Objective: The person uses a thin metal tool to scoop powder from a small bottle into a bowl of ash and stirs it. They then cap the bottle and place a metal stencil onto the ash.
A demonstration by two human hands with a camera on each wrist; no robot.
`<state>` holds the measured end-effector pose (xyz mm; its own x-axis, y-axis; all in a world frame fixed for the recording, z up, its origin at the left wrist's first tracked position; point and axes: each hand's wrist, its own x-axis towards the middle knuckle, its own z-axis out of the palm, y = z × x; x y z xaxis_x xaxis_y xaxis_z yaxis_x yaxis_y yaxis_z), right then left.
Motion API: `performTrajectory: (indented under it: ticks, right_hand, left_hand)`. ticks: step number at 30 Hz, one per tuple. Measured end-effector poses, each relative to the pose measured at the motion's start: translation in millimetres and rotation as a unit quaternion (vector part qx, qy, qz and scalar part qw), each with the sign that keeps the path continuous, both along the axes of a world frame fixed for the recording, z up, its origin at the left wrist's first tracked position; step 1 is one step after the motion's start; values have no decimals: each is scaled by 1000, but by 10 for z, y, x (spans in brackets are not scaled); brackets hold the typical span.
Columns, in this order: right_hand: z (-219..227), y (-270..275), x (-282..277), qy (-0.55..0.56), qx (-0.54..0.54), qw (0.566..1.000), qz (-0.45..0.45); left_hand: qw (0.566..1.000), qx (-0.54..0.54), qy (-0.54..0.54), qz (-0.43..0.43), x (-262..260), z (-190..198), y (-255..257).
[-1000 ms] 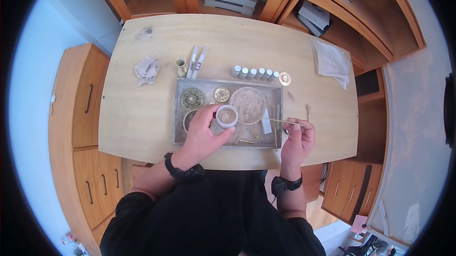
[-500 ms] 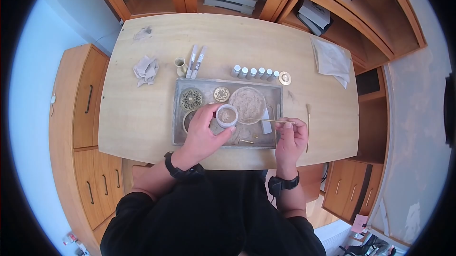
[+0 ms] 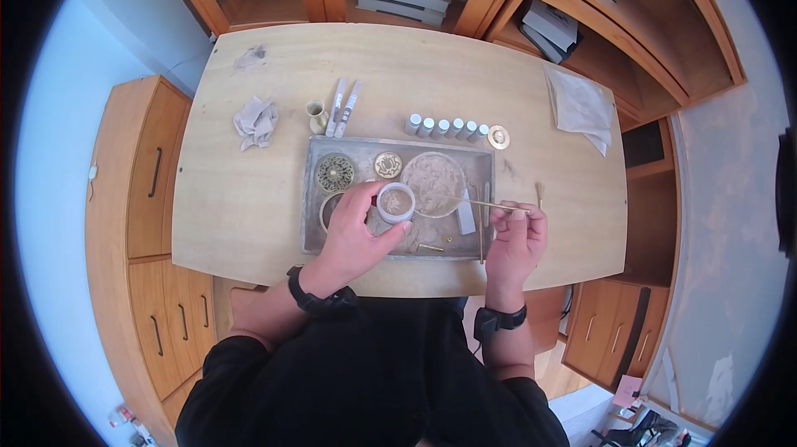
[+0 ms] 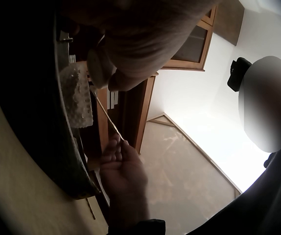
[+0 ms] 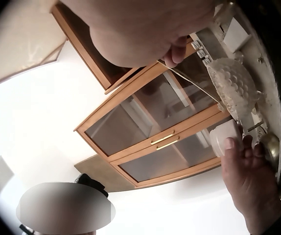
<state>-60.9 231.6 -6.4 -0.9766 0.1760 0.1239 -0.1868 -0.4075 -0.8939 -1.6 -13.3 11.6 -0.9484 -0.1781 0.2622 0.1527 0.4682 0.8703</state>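
Note:
In the head view my left hand [image 3: 355,235] grips a small whitish jar [image 3: 383,207] with brownish powder inside, fingers and thumb round its sides, above the grey tray [image 3: 308,214]. My right hand [image 3: 515,248] pinches a thin brass-coloured stick [image 3: 481,205] near its end. The stick points left over a round clear bowl [image 3: 462,181] of the same sort of powder. From the right wrist view, the stick's small far tip lies close to the jar [image 5: 223,137], with the textured glass bowl [image 5: 236,88] behind.
On the tray are an openwork brass lid [image 3: 334,172], a patterned brass disc [image 3: 388,166] and a white block [image 3: 465,213]. Behind it stand several small vials [image 3: 442,128], a brass vase [image 3: 316,117] and two slim tubes [image 3: 349,109]. A crumpled cloth [image 3: 256,123] lies left, a brush [image 3: 540,194] right.
My right hand went left, bringing the stick's tip to the jar, then came back right with the stick. My left hand and the jar stay where they were.

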Motion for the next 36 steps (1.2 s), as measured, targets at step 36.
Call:
performTrajectory:
  ticks: [36]
  right_hand:
    - [0,151,68,-8,120,992,26]
  left_hand:
    - [1000,2,-10,-4,16,-50,30]
